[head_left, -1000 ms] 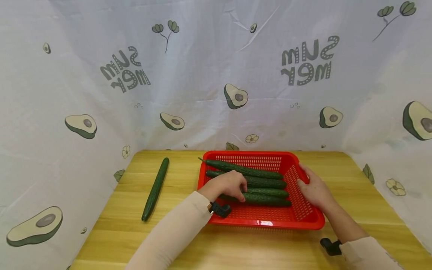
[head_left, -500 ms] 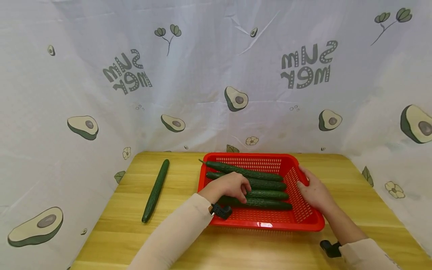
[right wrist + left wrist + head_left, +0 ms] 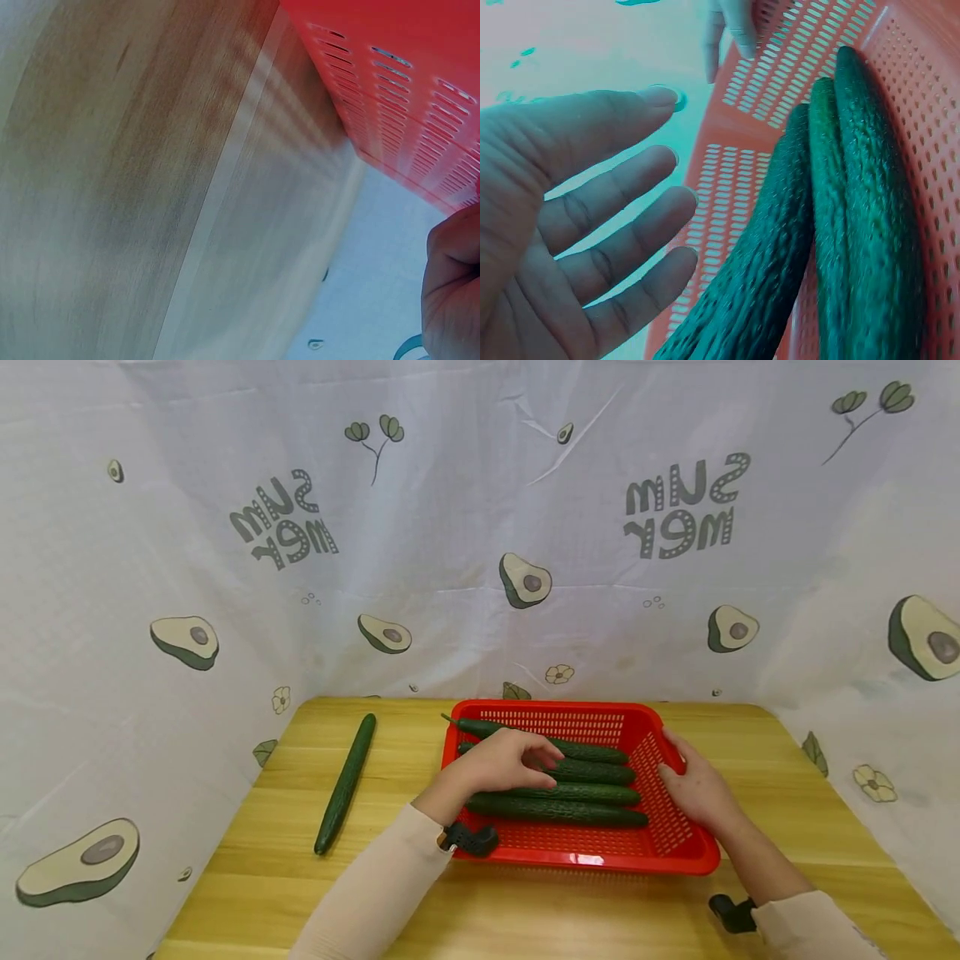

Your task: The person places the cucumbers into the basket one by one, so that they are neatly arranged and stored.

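Several long green cucumbers lie side by side in a red perforated plastic basket. Over them hovers my left hand, its fingers relaxed and apart from the cucumbers. In the left wrist view the left hand is spread with nothing in it, beside the cucumbers. My right hand holds the basket's right end by the rim, the thumb on the inner side. The right wrist view catches only part of that hand below the basket wall.
One more cucumber lies on the wooden table, left of the basket. A pale curtain printed with avocados hangs behind and at both sides of the table. Each wrist carries a small black camera.
My left hand has lifted off the front cucumbers and its fingers have opened out. The cucumbers stay in the basket. The right hand keeps its hold on the rim.
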`<state>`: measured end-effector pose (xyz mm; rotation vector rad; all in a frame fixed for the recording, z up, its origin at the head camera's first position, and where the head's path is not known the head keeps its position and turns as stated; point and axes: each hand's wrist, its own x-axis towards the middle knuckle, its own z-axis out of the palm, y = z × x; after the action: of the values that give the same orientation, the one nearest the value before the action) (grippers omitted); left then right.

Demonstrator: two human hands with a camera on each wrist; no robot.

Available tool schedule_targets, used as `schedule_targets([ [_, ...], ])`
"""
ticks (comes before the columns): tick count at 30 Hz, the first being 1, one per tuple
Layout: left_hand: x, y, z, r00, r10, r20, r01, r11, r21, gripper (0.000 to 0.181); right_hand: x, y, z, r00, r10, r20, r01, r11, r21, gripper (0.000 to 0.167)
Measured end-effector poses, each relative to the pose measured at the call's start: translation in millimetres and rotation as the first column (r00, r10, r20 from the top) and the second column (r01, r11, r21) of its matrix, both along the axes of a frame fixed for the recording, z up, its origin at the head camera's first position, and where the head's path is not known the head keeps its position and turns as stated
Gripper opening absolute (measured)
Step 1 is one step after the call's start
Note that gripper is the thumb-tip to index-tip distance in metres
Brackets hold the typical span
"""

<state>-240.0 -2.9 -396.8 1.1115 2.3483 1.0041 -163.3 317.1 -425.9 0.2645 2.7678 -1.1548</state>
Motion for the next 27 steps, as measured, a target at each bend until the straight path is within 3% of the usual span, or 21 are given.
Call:
schedule_targets([
  [7,15.1,-38.7,4.5,0.992,0.121,-0.024,-0.116,0.979,0.170,0.033,-0.8,0.8,0.4,1.000,0.002,0.000,-0.002,1.000,0.012,0.069],
  [10,22.5,-59.4,0.4,0.979,0.202,-0.040,-0.185,0.948,0.258,0.035,-0.6,0.9,0.4,1.000,0.003,-0.005,-0.003,1.000,0.009,0.069],
  [12,25.9,-73.4,-4.7,0.960,0.275,-0.056,-0.242,0.913,0.329,0.035,-0.5,1.3,0.6,1.000,0.003,-0.003,-0.003,1.000,0.002,0.069],
  [15,27.3,-94.2,-13.4,0.906,0.416,-0.082,-0.336,0.823,0.459,0.031,-0.1,1.8,1.3,1.000,0.002,0.000,-0.002,1.000,-0.016,0.069],
  [19,23.4,-122.0,-25.4,0.802,0.592,-0.071,-0.446,0.675,0.588,0.029,0.2,2.1,1.6,1.000,-0.006,0.005,0.006,0.999,-0.032,0.069],
  [21,21.3,-136.1,-31.9,0.756,0.652,-0.046,-0.502,0.625,0.598,0.031,0.4,2.0,1.2,1.000,-0.007,0.009,0.007,0.999,-0.041,0.069],
  [24,19.0,-156.6,-43.8,0.702,0.712,-0.006,-0.592,0.588,0.552,0.036,0.6,1.6,0.1,1.000,-0.009,0.011,0.009,0.999,-0.045,0.069],
  [27,18.5,-175.0,-56.9,0.652,0.758,0.010,-0.673,0.572,0.469,0.040,0.5,1.3,-0.9,1.000,-0.008,0.009,0.008,0.999,-0.049,0.070],
])
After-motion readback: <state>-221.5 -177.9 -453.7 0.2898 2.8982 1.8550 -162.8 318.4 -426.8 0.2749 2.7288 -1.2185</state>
